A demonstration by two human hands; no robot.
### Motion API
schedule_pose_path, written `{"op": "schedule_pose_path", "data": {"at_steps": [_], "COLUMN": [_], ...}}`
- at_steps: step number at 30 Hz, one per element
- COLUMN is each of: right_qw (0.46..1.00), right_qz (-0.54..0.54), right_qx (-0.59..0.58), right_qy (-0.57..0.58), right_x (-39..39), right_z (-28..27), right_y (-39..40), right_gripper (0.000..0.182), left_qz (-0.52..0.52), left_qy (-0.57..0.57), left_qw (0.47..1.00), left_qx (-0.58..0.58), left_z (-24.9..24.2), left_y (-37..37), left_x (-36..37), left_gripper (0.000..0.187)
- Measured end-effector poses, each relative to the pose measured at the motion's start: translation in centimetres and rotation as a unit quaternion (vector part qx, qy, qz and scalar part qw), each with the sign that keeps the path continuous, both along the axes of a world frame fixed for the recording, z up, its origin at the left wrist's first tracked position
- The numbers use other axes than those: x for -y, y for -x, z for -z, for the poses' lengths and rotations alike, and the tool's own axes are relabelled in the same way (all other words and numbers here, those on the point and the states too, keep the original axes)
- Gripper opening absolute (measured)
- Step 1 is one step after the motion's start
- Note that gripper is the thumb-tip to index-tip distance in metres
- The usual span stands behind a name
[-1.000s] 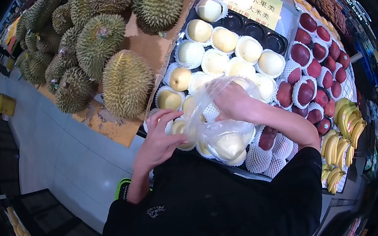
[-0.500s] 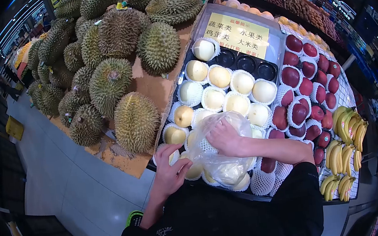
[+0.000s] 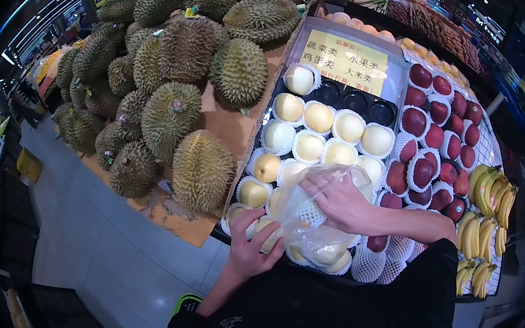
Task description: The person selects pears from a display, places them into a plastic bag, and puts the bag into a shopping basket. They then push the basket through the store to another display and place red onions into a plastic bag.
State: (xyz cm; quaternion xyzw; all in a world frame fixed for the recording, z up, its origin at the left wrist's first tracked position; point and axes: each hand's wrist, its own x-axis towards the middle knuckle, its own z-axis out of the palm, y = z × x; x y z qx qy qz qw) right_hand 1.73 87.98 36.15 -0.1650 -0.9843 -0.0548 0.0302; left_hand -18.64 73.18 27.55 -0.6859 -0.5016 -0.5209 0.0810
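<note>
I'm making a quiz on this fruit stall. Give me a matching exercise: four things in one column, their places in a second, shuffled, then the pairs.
Things:
1. durians
2. bananas
3. yellow sign
4. plastic bag

Places:
A. far right edge of the stall
B. propped behind the pear tray
C. on brown cardboard, left of the pears
D. between the left hand and right hand

Pairs: 1-C, 2-A, 3-B, 4-D

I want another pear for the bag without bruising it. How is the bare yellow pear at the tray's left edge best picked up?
Cup the bare pear around its rounded sides from above, hedged: it sits upright in its tray cup, stem up, and the top is unobstructed.
</note>
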Motion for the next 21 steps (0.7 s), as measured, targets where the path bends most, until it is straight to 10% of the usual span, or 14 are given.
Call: {"op": "schedule_pose_path", "data": {"at_steps": [8,14,21], "right_qw": [0.927,0.879,0.756], "right_qz": [-0.055,-0.179,-0.325], "right_qx": [-0.369,-0.441,-0.414], "right_qy": [0.044,-0.013,-0.391], "right_x": [-1.9,-4.3,-5.1], "right_z": [-5.2,-4.8,-3.4], "right_y": [-1.1,-0.8,-0.1], "right_gripper": [0.087,0.067,0.030], "left_qz": [0.024,0.255,0.404], "left_qy": [0.014,0.015,0.108], "left_qw": [1.000,0.910,0.864], "left_qx": [0.011,0.327,0.280], "left_z": [-2.5,-5.7,-8.8], "left_y": [-0.1,0.2,0.1], "left_x": [-2.1,-5.2,-8.6], "left_gripper": [0.051,0.079,0.123]}}
